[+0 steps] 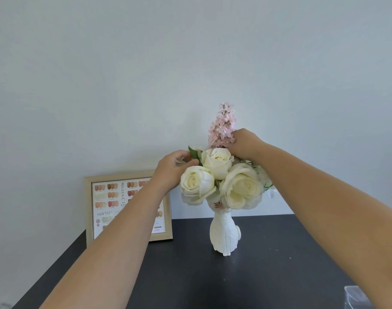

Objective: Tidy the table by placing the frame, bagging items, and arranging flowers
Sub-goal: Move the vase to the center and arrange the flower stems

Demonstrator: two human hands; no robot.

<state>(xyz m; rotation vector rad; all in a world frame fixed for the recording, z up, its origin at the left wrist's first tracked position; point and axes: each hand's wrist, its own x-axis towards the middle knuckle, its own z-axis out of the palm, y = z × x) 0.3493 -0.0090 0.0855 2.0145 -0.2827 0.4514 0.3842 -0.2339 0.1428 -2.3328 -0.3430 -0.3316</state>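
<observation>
A white cat-shaped vase [224, 235] stands on the black table [268, 275] and holds three cream roses [241, 186] and a tall pink flower spike [223, 126]. My left hand [175, 168] is at the upper left of the bouquet, its fingers pinched on a green leaf [193, 152] behind the roses. My right hand [244, 143] is closed around the base of the pink spike, just above the top rose. A light wooden picture frame [89, 210] with a nail-colour chart leans upright against the wall at the left, partly hidden by my left forearm.
The pale wall rises directly behind the table. A clear plastic bag [355, 297] shows at the bottom right corner. The table's left edge runs diagonally toward the bottom left.
</observation>
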